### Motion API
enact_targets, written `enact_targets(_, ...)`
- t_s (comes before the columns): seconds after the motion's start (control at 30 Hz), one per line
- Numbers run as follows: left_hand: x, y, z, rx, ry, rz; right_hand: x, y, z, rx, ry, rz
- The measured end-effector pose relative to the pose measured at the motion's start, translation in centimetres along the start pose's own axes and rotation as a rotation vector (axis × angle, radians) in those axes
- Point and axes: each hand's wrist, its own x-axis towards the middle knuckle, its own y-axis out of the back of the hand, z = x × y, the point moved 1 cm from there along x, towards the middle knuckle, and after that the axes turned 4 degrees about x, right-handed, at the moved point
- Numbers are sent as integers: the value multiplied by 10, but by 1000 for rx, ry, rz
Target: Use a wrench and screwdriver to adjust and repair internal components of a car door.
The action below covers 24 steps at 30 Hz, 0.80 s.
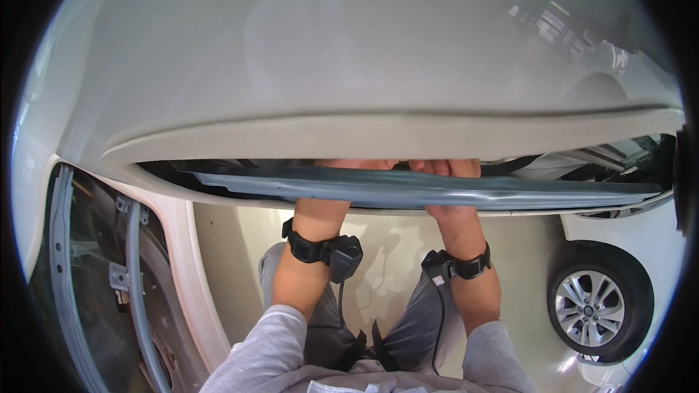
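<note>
Just short of the pale panel (pixel 364 51), black wrist straps (pixel 312 249)! Along that panel's opening lay the grey strip (pixel 393 188); left hand (pixel 358 164) and right hand (pixel 460 168) passed beneath, partly hidden. Gripping? I couldn't tell!

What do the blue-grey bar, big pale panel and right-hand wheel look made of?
Blue-grey bar: probably painted metal, semi-gloss; pale streaks run along it.
Pale panel: glossy paint over metal or plastic, unclear which; it shows reflections.
Wheel: silvery, shiny spokes, likely alloy; tyre dull black, likely rubber.
</note>
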Motion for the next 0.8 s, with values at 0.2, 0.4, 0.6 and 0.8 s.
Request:
enact_targets(0.2, 1, -13, 9, -86, 13, 89, 10, 33, 2, 252, -48, -422)
enact_targets(0.4, 4, -20, 15, -492, 26, 3, 0, 19, 1, 52, -52, -144)
enact_targets(0.6, 8, -14, 5, -358, -34, -72, 4, 27, 0, 78, -37, -267)
enact_targets(0.8, 8, -17, 4, -368, 14, -1, 1, 19, -2, 13, -17, -199)
